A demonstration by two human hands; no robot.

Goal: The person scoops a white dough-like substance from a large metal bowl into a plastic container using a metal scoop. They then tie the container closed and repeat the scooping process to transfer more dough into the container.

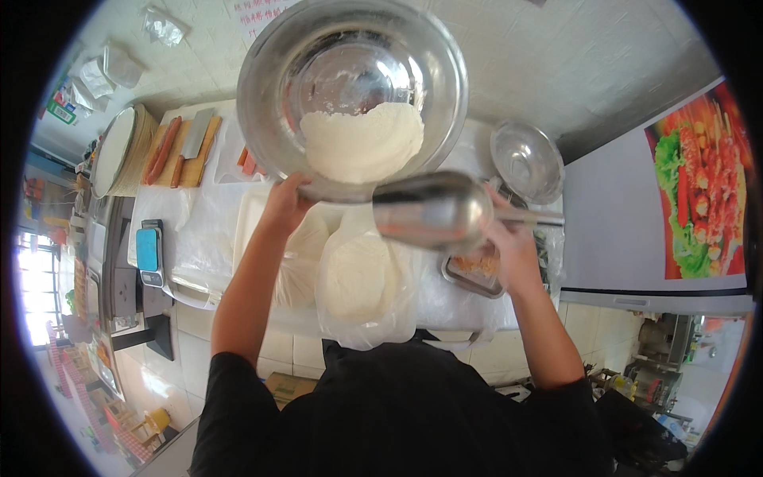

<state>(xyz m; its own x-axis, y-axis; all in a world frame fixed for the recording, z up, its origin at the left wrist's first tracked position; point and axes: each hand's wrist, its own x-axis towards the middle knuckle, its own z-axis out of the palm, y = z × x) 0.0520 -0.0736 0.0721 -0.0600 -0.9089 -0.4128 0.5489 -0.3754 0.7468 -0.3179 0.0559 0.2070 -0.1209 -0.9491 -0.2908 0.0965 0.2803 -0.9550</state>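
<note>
A large metal bowl (351, 36), tilted towards me, holds a heap of white flour-like powder (363, 140). My left hand (289, 200) grips the bowl's near left rim. Blurred by motion, my right hand (506, 238) is around a metal scoop (435, 208) by its handle end; the scoop's mouth faces left, beside the bowl's near right rim, and its inside is hidden. Below the bowl, close to my body, an opened plastic bag (363, 286) contains more of the white powder. Another clear bag (301, 256) of pale material stands to its left, partly behind my left forearm.
At the left lie a cleaver (198, 134) and sausages (163, 150) on a wooden board (208, 152), with a kitchen scale (149, 250) nearer me. To the right are a smaller metal bowl (524, 158), a metal tray of shredded food (474, 271) and a large white cabinet (608, 238).
</note>
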